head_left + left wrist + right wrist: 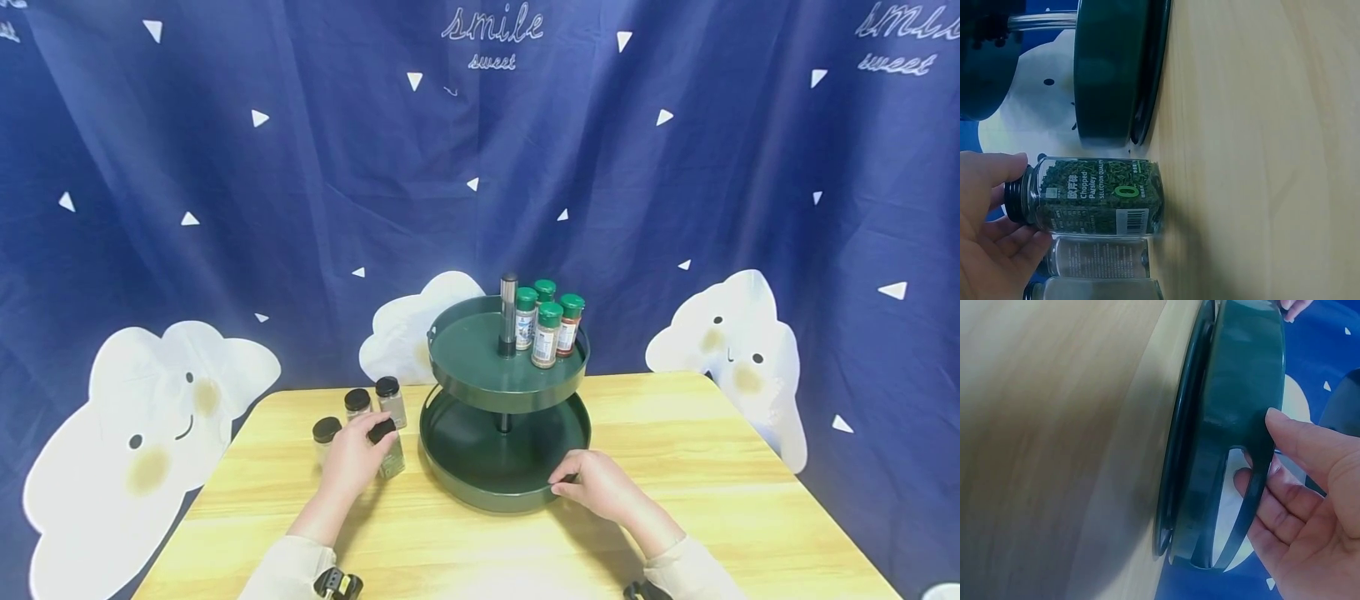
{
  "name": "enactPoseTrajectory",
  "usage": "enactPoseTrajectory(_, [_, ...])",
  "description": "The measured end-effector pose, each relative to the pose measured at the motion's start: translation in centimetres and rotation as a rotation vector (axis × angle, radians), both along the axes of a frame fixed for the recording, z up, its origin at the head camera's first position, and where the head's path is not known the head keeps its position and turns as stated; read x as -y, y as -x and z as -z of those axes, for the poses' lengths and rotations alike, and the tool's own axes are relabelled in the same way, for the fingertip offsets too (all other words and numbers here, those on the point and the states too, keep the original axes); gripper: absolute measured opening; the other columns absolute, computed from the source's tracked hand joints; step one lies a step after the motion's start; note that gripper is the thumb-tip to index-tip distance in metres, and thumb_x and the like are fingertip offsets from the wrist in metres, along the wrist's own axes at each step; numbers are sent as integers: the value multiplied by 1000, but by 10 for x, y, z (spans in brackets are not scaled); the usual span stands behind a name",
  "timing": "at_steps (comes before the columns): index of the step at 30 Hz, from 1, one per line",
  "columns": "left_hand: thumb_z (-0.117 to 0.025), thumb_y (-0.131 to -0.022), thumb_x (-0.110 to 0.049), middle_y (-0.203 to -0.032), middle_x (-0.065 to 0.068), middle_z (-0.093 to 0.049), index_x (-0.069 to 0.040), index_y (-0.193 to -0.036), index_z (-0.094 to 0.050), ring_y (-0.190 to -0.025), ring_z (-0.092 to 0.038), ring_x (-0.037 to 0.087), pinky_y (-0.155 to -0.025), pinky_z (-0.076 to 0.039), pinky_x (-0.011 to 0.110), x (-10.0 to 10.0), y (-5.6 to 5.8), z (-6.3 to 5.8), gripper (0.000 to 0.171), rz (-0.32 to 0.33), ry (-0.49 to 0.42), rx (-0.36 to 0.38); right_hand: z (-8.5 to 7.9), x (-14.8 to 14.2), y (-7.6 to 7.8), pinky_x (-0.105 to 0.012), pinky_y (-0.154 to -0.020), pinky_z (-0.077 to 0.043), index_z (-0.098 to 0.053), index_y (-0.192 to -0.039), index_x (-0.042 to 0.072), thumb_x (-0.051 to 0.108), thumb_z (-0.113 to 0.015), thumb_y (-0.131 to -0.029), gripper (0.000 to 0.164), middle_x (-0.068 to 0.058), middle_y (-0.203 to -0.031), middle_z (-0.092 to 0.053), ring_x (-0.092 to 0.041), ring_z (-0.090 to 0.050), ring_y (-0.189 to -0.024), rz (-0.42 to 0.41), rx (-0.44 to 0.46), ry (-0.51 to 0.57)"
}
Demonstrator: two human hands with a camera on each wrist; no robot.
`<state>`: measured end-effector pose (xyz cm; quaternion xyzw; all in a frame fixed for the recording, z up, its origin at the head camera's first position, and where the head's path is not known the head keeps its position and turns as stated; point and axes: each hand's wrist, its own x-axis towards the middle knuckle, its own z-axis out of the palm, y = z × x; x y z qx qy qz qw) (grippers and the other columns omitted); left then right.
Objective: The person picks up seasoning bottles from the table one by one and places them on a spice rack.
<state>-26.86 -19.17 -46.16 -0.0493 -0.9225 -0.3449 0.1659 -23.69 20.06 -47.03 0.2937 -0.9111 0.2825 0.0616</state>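
My left hand (351,454) grips a glass jar of chopped parsley (1100,197) by its black lid, thumb on one side and fingers on the other. Close around it on the table are several more black-lidded jars (389,402), partly covered by the hand. At the front right of a dark green two-tier round rack (487,500), my right hand (596,481) holds the lower tray's rim. In the right wrist view its thumb lies on the rim, and its fingers are at the handle cutout (1229,506).
Several green-capped spice jars (547,333) stand on the right side of the rack's upper tray (472,354), beside the metal post (508,312). The rack is on a light wooden table (675,433). Behind hangs a blue curtain (480,150) with white clouds.
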Motion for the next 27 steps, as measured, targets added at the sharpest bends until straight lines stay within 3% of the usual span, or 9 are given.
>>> enactPoseTrajectory(17, [-74, -91, -27, -134, 21, -61, -6, -128, -68, -123, -58, 42, -99, -49, 58, -3, -1, -8, 43, -13, 48, -1, 0, 0, -1, -29, -73, -57, -79, -85, 15, 12, -81, -83, 5, 13, -82, -66, -10, -65, -80, -4, -12, 3])
enactPoseTrajectory(27, [-75, -91, -27, -133, 18, -63, -7, -127, -69, -124, -58, 40, -102, -48, 57, -7, -3, -14, 42, -15, 37, -51, 0, 0, 0, -29, -73, -57, -80, -85, 15, 12, -82, -82, 5, 13, -82, -66, -10, -65, -80, -6, -9, 13])
